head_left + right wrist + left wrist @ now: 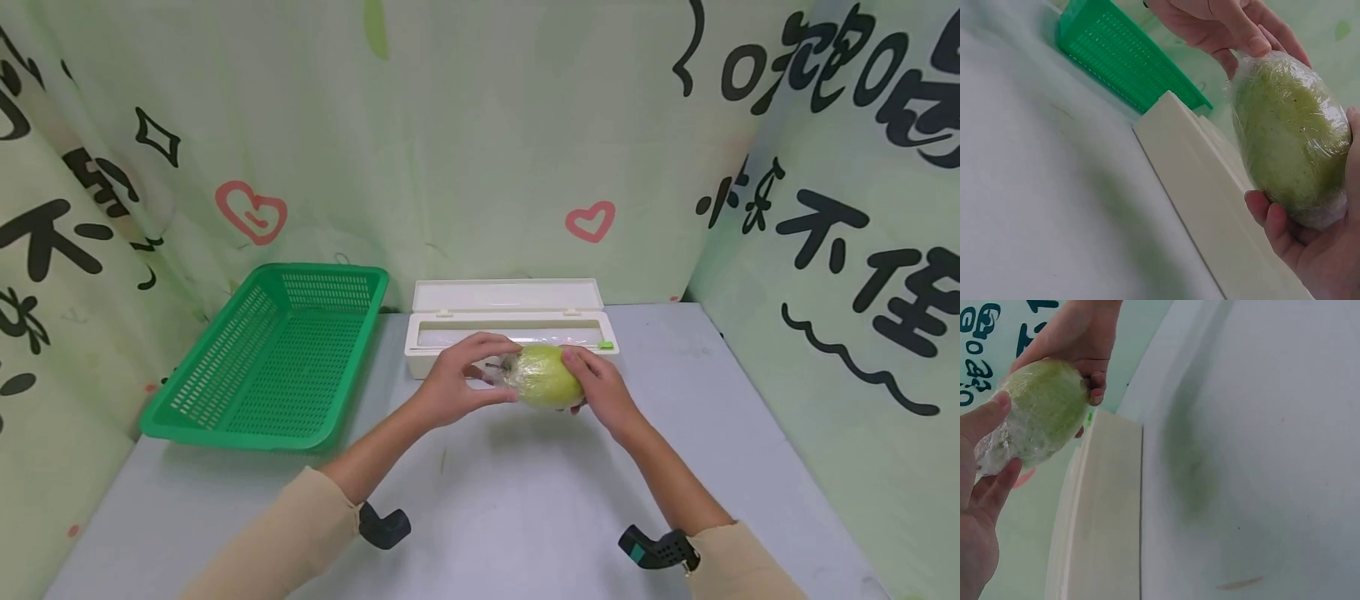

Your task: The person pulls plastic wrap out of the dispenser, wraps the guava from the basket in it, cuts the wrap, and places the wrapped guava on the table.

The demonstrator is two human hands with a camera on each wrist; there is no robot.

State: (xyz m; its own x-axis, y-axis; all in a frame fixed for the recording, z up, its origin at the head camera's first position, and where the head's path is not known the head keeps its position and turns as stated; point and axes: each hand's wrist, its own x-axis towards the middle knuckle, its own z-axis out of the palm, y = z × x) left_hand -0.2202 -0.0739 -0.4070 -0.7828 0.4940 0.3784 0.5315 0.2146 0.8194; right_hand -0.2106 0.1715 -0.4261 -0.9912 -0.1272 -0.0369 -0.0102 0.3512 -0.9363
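Observation:
A yellow-green oval fruit [550,377], wrapped in clear cling film, is held above the table between both hands. My right hand [606,390] grips its right end, with the thumb on the near side and fingers curled beneath, as the right wrist view shows. At the other end, my left hand [468,379] pinches the gathered film [999,447] between thumb and fingers. Shiny creases of film run over the fruit [1291,131] in the right wrist view. Just behind the hands stands a white cling film dispenser [510,296] with its lid raised.
A green plastic basket [352,358] stands at the back left of the white table [480,517]. The dispenser has a small green slider [606,344] at its right end. Printed curtains [480,150] close off the back and sides.

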